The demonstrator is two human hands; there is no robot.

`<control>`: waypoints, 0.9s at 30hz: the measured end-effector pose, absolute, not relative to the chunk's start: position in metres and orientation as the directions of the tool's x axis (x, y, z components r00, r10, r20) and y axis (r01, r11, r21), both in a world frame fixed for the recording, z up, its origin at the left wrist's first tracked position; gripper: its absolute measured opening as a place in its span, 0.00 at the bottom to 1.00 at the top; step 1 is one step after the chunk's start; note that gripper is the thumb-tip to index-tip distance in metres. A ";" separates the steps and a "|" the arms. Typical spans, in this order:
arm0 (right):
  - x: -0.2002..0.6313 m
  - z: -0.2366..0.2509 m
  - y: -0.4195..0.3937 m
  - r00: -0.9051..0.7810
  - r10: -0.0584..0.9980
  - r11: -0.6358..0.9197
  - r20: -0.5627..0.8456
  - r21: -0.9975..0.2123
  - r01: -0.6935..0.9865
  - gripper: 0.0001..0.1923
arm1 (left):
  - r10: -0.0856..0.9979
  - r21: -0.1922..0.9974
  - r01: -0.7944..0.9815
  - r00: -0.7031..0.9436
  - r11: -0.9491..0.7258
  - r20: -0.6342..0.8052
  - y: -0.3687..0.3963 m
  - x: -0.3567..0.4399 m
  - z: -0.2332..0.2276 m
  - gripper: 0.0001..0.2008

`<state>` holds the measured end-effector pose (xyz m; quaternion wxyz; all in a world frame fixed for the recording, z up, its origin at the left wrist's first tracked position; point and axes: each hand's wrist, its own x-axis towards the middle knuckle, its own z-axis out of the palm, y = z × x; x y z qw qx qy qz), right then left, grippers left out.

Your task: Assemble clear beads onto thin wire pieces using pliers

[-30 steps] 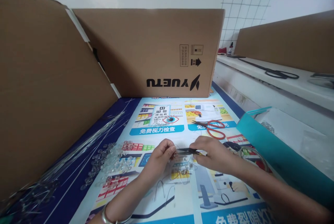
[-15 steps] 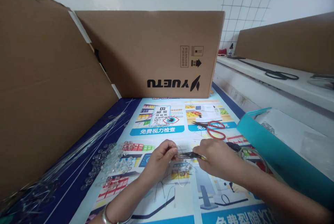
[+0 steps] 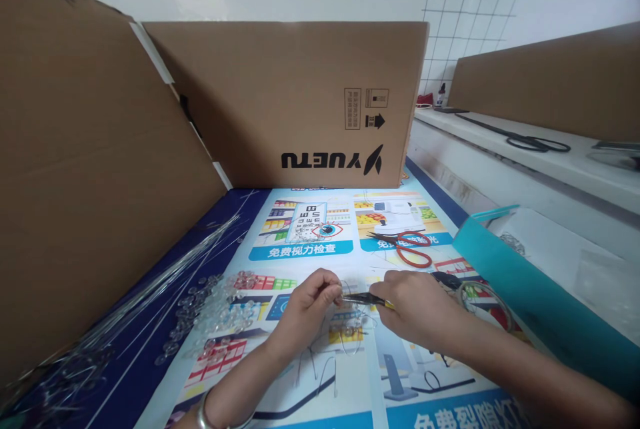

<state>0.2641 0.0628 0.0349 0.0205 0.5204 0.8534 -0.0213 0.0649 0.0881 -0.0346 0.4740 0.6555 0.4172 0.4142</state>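
Note:
My left hand (image 3: pixel 317 294) pinches a thin wire (image 3: pixel 345 284) between thumb and fingers; the part inside the grip is hidden. Wrapped round the handles of a pair of pliers (image 3: pixel 361 298) is my right hand (image 3: pixel 409 299). The dark jaws of the pliers point left and meet the wire right at my left fingertips. Below the two hands lie clear beads (image 3: pixel 349 332) and bent pieces of wire (image 3: pixel 327 368) on the printed sheet. A heap of clear round beads (image 3: pixel 220 309) spreads out to the left of my left hand.
Red-handled scissors (image 3: pixel 414 248) lie beyond my right hand. A teal box (image 3: pixel 540 302) with wire inside stands at right. Long straight wires (image 3: pixel 170 272) run along the left side. Cardboard panels (image 3: pixel 250 96) wall the back and left. Black scissors (image 3: pixel 535 143) rest on the white ledge.
Hardly anything differs. Both hands keep their grips at almost the same spot, with only a slight shift of the pliers and fingers.

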 end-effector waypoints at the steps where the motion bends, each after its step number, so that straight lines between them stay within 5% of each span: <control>1: 0.264 0.035 0.063 -0.459 0.887 0.459 -0.056 -0.014 0.888 0.13 | 0.940 0.966 0.159 0.307 -0.203 0.147 0.088 0.065 -0.034 0.06; 7: 0.262 0.033 0.062 -0.453 0.891 0.453 -0.034 0.002 0.891 0.12 | 0.935 0.960 0.174 0.319 -0.218 0.155 0.087 0.064 -0.028 0.05; 20: 0.271 0.035 0.069 -0.525 0.848 0.495 -0.069 -0.247 0.833 0.11 | 0.913 0.961 0.152 0.375 -0.230 0.159 0.089 0.061 -0.025 0.06; 27: 0.272 0.035 0.070 -0.557 0.826 0.515 -0.091 -0.282 0.810 0.10 | 0.914 0.950 0.199 0.377 -0.241 0.153 0.088 0.060 -0.023 0.05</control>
